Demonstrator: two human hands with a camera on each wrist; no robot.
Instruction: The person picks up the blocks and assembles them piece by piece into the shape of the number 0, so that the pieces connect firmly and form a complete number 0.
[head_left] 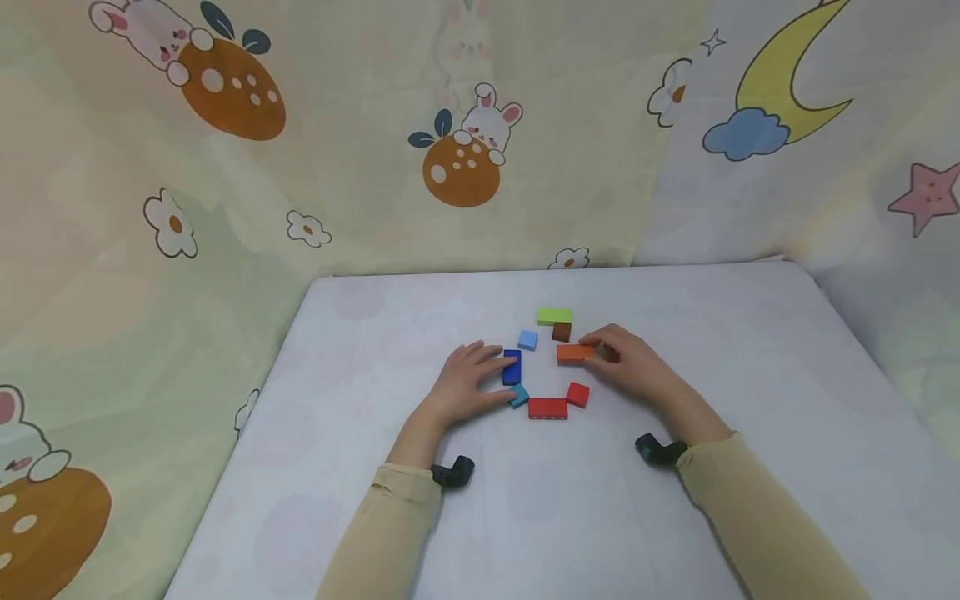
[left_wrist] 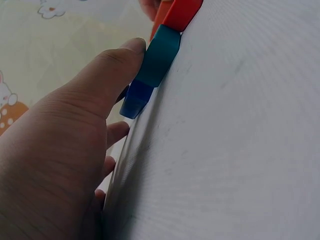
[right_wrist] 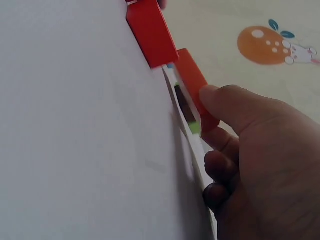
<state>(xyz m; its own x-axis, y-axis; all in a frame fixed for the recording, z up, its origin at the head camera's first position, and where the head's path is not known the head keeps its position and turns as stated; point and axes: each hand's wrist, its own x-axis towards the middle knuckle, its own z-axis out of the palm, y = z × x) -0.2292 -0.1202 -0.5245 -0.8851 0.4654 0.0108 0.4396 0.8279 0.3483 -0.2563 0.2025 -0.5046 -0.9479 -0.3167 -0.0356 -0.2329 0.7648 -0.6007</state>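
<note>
The orange, oblong, hard-looking block [head_left: 572, 355], presumably light and rigid, is pinched sensibly at one end by the right hand [head_left: 632, 364], the left hand [head_left: 467, 387] being spread.

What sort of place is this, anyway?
Perhaps a child's play corner, or a staged copy of one: a white-covered table, cartoon-printed cloth behind it, and small coloured blocks on top.

From behind and above, the head view faces forward and down over left hand [head_left: 471, 385] and right hand [head_left: 632, 364]; each wrist view looks closely along its hand (table [left_wrist: 240, 150] tilted), both catching the orange block [right_wrist: 191, 75].
</note>
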